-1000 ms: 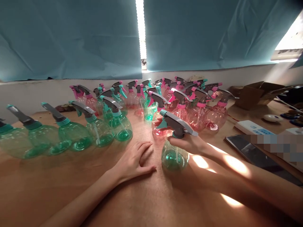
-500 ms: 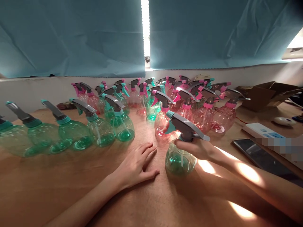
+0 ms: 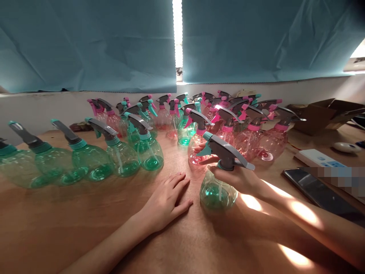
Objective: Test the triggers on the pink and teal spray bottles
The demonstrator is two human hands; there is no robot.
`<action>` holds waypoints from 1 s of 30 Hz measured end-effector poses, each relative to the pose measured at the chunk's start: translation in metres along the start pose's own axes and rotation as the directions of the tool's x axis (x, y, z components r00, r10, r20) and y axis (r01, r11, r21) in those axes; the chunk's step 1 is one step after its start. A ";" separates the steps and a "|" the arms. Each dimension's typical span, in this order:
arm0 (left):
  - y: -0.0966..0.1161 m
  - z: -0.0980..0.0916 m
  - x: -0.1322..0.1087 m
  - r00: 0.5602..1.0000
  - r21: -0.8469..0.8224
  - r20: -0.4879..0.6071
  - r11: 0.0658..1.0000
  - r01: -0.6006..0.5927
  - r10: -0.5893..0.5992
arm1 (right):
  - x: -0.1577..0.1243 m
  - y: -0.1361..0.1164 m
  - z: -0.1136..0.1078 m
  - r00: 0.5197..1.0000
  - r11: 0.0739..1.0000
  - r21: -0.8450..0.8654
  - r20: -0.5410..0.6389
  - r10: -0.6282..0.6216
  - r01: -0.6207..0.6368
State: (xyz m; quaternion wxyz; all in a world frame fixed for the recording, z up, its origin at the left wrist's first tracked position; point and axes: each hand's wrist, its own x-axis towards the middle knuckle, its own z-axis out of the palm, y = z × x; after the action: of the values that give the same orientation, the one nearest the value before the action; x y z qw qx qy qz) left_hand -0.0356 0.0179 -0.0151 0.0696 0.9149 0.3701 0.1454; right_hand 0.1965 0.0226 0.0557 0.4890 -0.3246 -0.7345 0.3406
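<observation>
My right hand is wrapped round the neck of a green spray bottle with a grey trigger head, which stands upright on the brown table. One finger reaches to the teal trigger. My left hand lies flat on the table just left of that bottle, fingers stretched out, holding nothing. A row of green spray bottles stands to the left. A cluster of pink spray bottles stands behind the held bottle.
A dark phone and a white power strip lie at the right. An open cardboard box and a white mouse sit at the far right. Blue curtains hang over a white ledge behind the bottles.
The view has shifted slightly, so everything sits a little further right. My right hand keeps its hold on the green bottle and my left hand stays flat on the table.
</observation>
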 end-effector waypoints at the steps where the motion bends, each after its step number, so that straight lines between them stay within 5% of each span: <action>1: 0.000 0.000 0.000 1.000 0.006 0.001 1.000 0.002 -0.002 | 0.000 0.001 0.000 1.000 1.000 -0.002 0.000 -0.004 0.004; 30: -0.004 0.007 -0.001 0.998 0.002 -0.059 1.000 -0.015 0.015 | 0.001 -0.001 -0.001 0.999 0.999 0.020 0.013 0.032 -0.032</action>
State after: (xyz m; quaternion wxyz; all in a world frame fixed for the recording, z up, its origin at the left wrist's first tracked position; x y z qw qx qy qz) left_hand -0.0371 0.0201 -0.0225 0.0567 0.9129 0.3654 0.1727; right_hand 0.1969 0.0229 0.0569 0.4821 -0.3293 -0.7289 0.3576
